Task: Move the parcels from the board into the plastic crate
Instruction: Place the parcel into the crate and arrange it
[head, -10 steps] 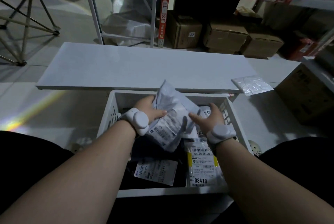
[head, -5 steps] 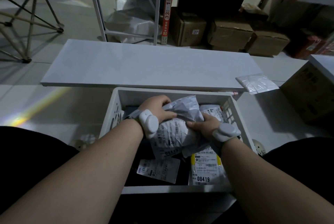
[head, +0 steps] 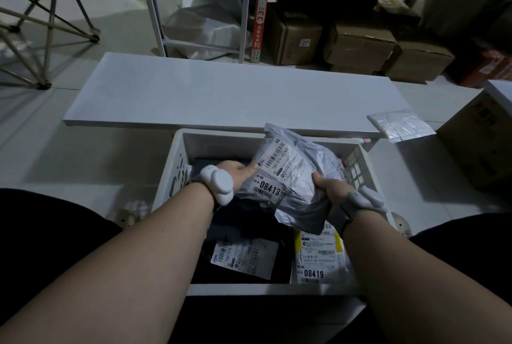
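A grey plastic parcel (head: 291, 174) with a label reading 08413 is held over the white plastic crate (head: 177, 155). My left hand (head: 238, 173) grips its left edge and my right hand (head: 329, 188) grips its right lower edge. Inside the crate lie a black parcel (head: 249, 232) with a white label and a pale parcel (head: 318, 260) marked 08419. The white board (head: 194, 99) lies flat just beyond the crate. A clear plastic bag (head: 401, 124) rests at the board's right end, overhanging it.
Cardboard boxes (head: 357, 44) sit under metal shelving (head: 249, 5) behind the board. A tripod (head: 47, 24) stands at the far left. Another cardboard box (head: 482, 144) is at the right. My dark-clothed knees flank the crate.
Both hands had pressed the grey parcel down into the crate; now they have lifted and turned it, so its label side with 08413 faces up.
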`<state>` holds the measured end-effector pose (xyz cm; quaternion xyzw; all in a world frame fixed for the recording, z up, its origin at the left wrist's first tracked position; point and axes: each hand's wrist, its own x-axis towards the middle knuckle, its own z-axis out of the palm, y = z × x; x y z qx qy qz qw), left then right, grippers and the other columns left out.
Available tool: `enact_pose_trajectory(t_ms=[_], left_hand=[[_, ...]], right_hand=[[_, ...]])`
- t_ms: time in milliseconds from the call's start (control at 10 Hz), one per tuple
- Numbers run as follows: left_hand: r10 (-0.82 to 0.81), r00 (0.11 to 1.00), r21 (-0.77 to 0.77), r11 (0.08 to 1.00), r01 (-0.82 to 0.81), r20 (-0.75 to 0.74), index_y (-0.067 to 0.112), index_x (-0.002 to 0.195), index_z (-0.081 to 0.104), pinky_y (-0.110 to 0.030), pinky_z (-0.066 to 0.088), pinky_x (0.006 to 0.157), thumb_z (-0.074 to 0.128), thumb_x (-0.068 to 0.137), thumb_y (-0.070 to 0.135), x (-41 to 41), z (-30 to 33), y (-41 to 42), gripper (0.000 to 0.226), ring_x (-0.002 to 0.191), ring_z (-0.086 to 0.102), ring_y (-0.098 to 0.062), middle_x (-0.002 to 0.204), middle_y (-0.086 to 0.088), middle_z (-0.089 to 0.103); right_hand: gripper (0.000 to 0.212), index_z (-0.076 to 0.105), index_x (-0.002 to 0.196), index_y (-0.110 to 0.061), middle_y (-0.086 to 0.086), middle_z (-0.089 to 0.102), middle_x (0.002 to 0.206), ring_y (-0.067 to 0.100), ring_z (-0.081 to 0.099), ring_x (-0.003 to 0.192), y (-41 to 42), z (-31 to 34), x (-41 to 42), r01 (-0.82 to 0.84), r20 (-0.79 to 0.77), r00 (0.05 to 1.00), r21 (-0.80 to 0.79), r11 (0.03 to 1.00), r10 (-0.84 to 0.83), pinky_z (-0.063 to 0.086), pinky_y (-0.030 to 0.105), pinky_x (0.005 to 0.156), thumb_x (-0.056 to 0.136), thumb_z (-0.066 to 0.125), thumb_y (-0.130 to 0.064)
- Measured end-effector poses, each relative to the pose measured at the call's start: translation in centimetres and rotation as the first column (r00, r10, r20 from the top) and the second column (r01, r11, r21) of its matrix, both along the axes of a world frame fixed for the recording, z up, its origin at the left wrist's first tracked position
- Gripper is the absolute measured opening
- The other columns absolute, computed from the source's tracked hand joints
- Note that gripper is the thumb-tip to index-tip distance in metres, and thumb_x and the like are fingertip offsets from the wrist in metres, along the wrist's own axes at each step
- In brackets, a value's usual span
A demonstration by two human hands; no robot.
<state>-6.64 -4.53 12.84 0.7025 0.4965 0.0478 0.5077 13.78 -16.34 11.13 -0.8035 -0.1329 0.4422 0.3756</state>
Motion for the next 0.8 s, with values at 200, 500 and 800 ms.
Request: enact_pose_trajectory(t_ms=[200,500,800], left_hand=[[0.074,0.996,-0.025,0.997,-0.075,-0.059,0.001,0.107,0.067,-0.031,0.043,0.087,0.036,0.099,0.045,0.0,-0.1,0.6,0.055,0.107,0.061,-0.033,0.113,-0.019,0.067],[0.062,0.996,-0.142,0.987,-0.071,-0.069,0.002,0.128,0.053,-0.037,0.051,0.091,0.057,0.087,0.050,-0.5,-2.8,1.1,0.063,0.107,0.061,-0.031,0.122,-0.015,0.062],[0.176,0.935,-0.013,0.982,-0.189,-0.308,-0.005,0.126,0.052,-0.034,0.039,0.092,0.037,0.099,0.042,-2.3,-3.1,4.2,0.056,0.117,0.053,-0.034,0.128,-0.023,0.055]], right_hand=[[0.061,0.053,0.130,-0.003,0.016,0.056,0.133,0.032,0.053,0.125,0.5,-0.9,0.3,-0.023,-0.041,0.999,-0.007,1.000,0.023,0.042,0.045,0.107,0.087,0.061,-0.045],[0.084,0.057,0.125,-0.004,0.014,0.063,0.120,0.033,0.060,0.115,0.7,-2.5,-0.9,0.019,-0.144,0.990,0.065,0.998,-0.009,0.047,0.046,0.102,0.060,0.082,-0.051],[0.036,0.053,0.124,-0.010,0.010,0.059,0.106,0.034,0.057,0.110,3.0,-1.3,-4.8,0.114,-0.388,0.921,0.243,0.963,-0.011,0.043,0.049,0.098,0.090,0.062,-0.018]])
